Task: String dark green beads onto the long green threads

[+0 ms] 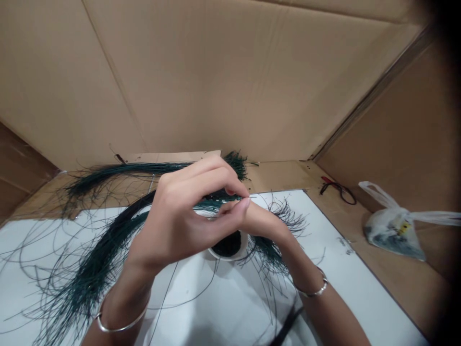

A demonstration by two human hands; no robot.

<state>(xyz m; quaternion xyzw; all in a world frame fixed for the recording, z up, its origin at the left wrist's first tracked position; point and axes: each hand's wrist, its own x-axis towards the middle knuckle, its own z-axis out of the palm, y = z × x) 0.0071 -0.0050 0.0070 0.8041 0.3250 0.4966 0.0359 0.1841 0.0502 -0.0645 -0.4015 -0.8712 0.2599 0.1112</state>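
Grip of left hand closed on green wire, grip of right hand hidden, board edge beyond.

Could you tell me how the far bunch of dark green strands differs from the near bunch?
The far bunch lies on brown cardboard, the near bunch on the white sheet. The far bunch is tighter and straighter; the near one curves and splays wider. Both are dark green.

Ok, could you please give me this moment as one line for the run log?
Left hand: pinching thin dark green strands | Right hand: close beside left | Below: round white cup
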